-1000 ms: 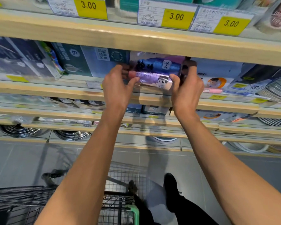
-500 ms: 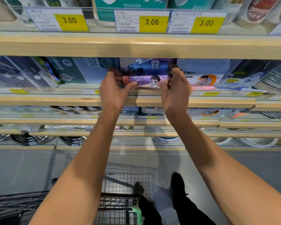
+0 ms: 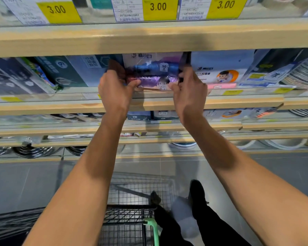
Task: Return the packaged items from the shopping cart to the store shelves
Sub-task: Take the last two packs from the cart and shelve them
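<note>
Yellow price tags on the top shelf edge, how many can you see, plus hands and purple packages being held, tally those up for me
Yellow price tags: 3
Hands: 2, left hand, right hand
Purple package held: 1
Total: 6

left hand (image 3: 114, 89) fingertips hidden behind the purple package (image 3: 152, 73), right hand (image 3: 189, 91) fingers covering its right edge, small print on price labels (image 3: 128, 14) blurred, shopping cart (image 3: 128, 226) cut off at bottom edge
</note>
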Demonstrator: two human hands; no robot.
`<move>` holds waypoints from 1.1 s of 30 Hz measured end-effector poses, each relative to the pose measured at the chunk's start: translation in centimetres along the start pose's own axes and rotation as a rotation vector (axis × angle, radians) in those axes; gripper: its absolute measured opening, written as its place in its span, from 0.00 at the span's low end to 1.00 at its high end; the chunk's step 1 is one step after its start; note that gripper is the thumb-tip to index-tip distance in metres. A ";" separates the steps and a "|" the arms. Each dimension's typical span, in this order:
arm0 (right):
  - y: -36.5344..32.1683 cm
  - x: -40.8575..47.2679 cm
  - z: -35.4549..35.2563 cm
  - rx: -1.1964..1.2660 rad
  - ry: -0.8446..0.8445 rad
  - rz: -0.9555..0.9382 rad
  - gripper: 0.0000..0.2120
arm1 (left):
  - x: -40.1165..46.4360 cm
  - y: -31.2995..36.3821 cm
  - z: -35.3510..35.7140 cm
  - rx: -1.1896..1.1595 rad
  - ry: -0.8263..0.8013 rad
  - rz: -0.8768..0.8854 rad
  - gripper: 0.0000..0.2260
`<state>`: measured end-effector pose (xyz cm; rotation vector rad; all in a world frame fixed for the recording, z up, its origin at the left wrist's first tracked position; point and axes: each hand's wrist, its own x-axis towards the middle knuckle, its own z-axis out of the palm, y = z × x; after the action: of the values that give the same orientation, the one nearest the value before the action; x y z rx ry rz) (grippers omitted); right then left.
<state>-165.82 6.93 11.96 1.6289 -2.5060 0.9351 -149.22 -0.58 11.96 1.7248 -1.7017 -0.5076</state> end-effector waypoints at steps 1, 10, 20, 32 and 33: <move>0.3 -0.6 0.4 0.063 0.049 -0.010 0.17 | -0.1 -0.2 -0.2 0.002 -0.014 0.008 0.24; 0.5 -3.1 -1.1 0.306 0.276 0.042 0.07 | -3.5 -1.2 -2.0 -0.192 0.153 0.081 0.16; 9.2 -6.1 -8.1 0.399 0.380 0.334 0.03 | -13.6 11.6 6.5 -0.479 -0.258 0.255 0.06; 22.1 2.5 -14.8 0.448 0.354 0.453 0.18 | -17.3 26.1 14.6 -0.185 -0.374 0.145 0.23; 22.8 3.4 -15.0 0.405 0.319 0.420 0.20 | -16.9 26.7 15.2 -0.168 -0.357 0.111 0.20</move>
<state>-190.97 17.76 14.64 0.9022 -2.5821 1.6829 -180.36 14.89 16.53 1.4746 -1.9237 -0.9227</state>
